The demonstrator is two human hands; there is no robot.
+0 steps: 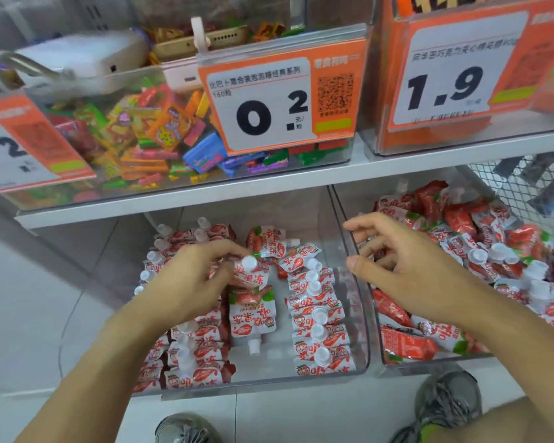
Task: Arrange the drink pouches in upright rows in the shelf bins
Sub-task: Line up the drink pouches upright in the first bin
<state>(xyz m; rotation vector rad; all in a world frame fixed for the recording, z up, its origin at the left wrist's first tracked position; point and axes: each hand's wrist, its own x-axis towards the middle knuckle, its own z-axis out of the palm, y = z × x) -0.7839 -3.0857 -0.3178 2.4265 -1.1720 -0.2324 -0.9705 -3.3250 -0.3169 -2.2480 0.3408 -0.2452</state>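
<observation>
Two clear bins sat side by side on the low shelf. In the left bin (362, 346) red-and-white pouches stood in rows: a right row (317, 318) of about eight with white caps up, and two left rows (189, 346), partly hidden by the arm, so their count could not be told. One pouch (252, 318) lay flat between the rows, cap toward the near side, and about three more lay loose at the far end. The left hand (186, 282) pinched one pouch (248, 273) by its top, fingers curled round it, above the middle of this bin. The right hand (406, 266) hovered over the wall between the bins, fingers loosely bent and holding nothing. The right bin (384, 353) held a jumbled heap of pouches (480, 251), too many to count. Above, three orange price tags hung on candy bins; the middle tag (279, 94) read 0.2. Two shoes showed at the near edge.
</observation>
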